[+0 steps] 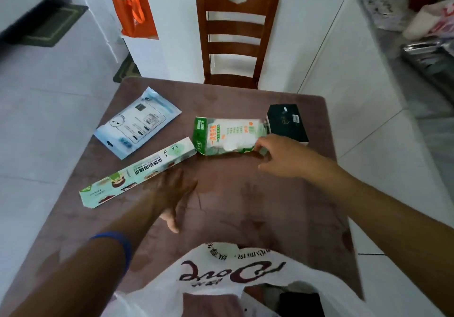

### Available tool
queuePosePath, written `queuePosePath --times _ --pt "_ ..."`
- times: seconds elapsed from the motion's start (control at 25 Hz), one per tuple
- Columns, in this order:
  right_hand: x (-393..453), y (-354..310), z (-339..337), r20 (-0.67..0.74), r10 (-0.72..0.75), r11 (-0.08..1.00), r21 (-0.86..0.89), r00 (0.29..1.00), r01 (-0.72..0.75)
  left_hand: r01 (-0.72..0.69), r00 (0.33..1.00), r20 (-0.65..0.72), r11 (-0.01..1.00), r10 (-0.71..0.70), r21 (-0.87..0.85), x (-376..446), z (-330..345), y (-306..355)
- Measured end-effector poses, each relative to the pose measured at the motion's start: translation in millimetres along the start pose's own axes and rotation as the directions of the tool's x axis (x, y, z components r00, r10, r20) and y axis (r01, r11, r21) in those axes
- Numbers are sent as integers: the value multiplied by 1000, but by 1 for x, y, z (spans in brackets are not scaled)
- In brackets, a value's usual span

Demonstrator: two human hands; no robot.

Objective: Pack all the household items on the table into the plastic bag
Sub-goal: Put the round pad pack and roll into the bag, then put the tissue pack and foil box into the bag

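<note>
A white plastic bag (233, 272) with dark red lettering lies open at the table's near edge, something dark inside it. A long pale-green foil box (137, 174) lies at the left. My left hand (174, 191) rests flat on the table right beside that box, fingers straight. A green-and-white packet of gloves (228, 135) lies mid-table. My right hand (277, 154) reaches to its right end, fingers curling at the packet's corner. A light-blue flat pouch (137, 125) lies at the far left, and a black box (287, 122) at the far right.
The table has a mauve cloth (233, 206). A brown wooden chair (233, 39) stands at its far side. An orange bag (135, 9) leans on the white cabinet behind. White tiled floor lies on both sides.
</note>
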State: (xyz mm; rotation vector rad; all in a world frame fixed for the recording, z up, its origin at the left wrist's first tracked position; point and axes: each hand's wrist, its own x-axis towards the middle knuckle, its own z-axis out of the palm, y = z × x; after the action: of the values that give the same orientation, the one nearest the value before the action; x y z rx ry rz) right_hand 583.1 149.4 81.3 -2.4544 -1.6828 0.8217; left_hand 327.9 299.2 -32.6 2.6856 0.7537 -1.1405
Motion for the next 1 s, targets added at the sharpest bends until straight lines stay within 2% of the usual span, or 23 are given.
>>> queuePosePath --times 0.12,0.24,0.32,0.44,0.52,0.6,0.64,0.68,0.76,0.92,1.0 --pt "65 7 31 30 31 992 -126 999 -27 11 1000 -13 995 -13 -102 6 17 3" --pt "123 17 61 42 121 936 -339 992 -100 3 999 -51 987 -12 -162 13 24 -3" --pt "152 25 68 41 178 919 -363 983 -151 1 998 -63 982 -13 -189 17 30 -4" --pt "169 31 66 -9 194 950 -249 981 -190 -18 994 -111 979 -5 -202 17 33 -8" --pt "160 24 76 -23 92 964 -250 996 -94 -21 995 -101 980 1 -198 19 34 -7" --pt "137 10 102 75 -36 977 -208 997 51 -20 994 -108 984 1 -175 18 35 -5" --pt "124 2 110 150 -43 988 -142 988 65 -13 995 -101 984 -6 -180 17 35 -4" --pt "113 -1 115 185 -23 997 -73 982 37 -5 996 -91 980 -13 -197 15 34 -4" --pt "100 5 123 156 55 998 30 986 -61 0 997 -80 976 -18 -216 14 32 -6" --pt "66 23 151 -51 239 955 195 970 -225 -7 995 -102 985 -11 -174 19 36 -6" --pt "52 29 152 19 367 857 381 930 -346 1 995 -94 984 -19 -179 20 38 -7"
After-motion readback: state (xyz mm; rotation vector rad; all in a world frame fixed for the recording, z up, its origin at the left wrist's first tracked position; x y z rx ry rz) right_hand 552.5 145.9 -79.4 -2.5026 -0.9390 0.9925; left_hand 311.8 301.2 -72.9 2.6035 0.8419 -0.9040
